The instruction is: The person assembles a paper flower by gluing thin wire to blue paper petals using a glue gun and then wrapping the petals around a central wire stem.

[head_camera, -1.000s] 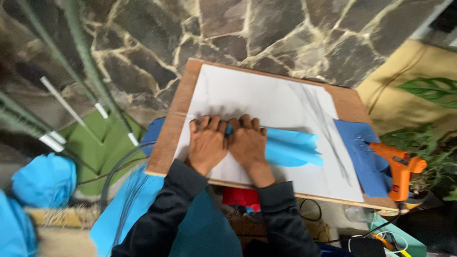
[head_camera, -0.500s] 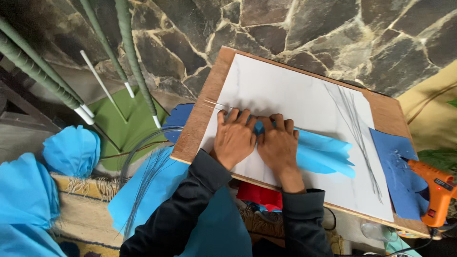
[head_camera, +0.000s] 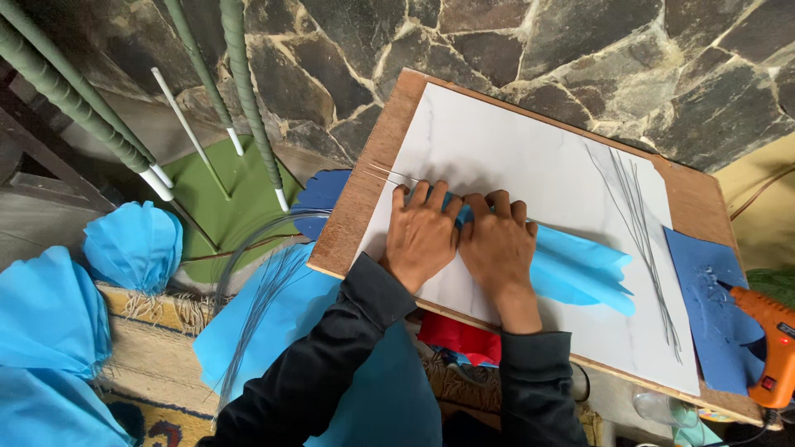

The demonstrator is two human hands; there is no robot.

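Both hands press flat, side by side, on a folded light-blue paper piece [head_camera: 580, 269] lying on a white marbled sheet [head_camera: 513, 157] atop a wooden board [head_camera: 364, 190]. My left hand [head_camera: 422, 236] covers the paper's left end, fingers bent over it. My right hand [head_camera: 497, 244] lies just right of it, over the blue paper. Thin wires [head_camera: 385, 172] stick out to the left from under my left fingers. The paper fans out to the right of my right hand.
A bundle of thin wires [head_camera: 642, 232] lies on the sheet's right side. A dark-blue sheet [head_camera: 712, 314] and an orange glue gun [head_camera: 774, 348] sit at the board's right edge. Light-blue paper fans [head_camera: 132, 244] and green-wrapped rods [head_camera: 240, 91] lie to the left. A stone wall rises behind.
The view has shifted, so the board sits further right and lower in frame. Both hands stay pressed on the blue paper in the same pose.
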